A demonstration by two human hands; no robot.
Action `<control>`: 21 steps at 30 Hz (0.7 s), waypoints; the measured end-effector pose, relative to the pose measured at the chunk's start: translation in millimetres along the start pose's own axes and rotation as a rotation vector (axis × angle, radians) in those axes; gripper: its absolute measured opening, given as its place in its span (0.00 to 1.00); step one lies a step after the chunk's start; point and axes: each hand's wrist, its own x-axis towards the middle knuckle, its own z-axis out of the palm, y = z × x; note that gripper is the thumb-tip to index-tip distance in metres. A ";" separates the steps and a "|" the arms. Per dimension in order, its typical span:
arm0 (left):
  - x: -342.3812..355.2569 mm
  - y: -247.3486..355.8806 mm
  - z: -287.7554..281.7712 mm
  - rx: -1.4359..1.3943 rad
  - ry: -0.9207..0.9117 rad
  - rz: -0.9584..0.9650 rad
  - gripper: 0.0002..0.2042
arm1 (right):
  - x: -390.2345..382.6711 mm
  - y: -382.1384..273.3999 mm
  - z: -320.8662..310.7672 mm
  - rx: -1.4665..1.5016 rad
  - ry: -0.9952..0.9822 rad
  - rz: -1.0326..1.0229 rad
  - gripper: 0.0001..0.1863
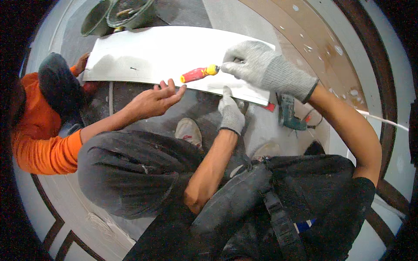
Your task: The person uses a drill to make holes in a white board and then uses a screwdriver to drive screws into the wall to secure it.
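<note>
1. My gloved right hand (257, 65) grips a red-and-yellow screwdriver (199, 73) over the white panel (143, 54).
2. My left hand (230, 112), fingers flat, presses the panel's near edge.
3. Two buckets (117, 15) beyond: contents unclear.

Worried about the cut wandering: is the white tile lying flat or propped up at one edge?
Cannot tell for sure. The white tile spans dark floor, with the left hand on its near edge.

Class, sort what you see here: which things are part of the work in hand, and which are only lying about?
In use:
- white panel
- red and yellow screwdriver, gripped by right hand
- left hand steadying the panel edge
- co-worker's hand at the panel

Lying about:
- green power drill
- two buckets
</note>
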 end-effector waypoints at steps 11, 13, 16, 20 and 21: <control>35.6 -7.4 -28.8 0.161 0.062 -0.035 0.22 | -66.2 95.4 -15.8 0.533 -0.057 0.479 0.21; 41.7 -5.4 -36.6 0.160 0.070 -0.025 0.22 | -73.1 98.8 0.8 0.545 -0.058 0.468 0.22; 41.7 -10.4 -32.4 0.160 0.095 0.007 0.22 | -85.9 122.9 23.2 0.517 -0.100 0.422 0.23; 42.8 -17.9 -30.3 0.281 0.045 0.046 0.23 | -110.1 156.4 66.0 0.283 -0.093 0.304 0.23; 40.3 -21.3 -30.2 0.295 0.036 0.070 0.24 | -115.6 160.4 71.2 0.368 -0.194 0.358 0.24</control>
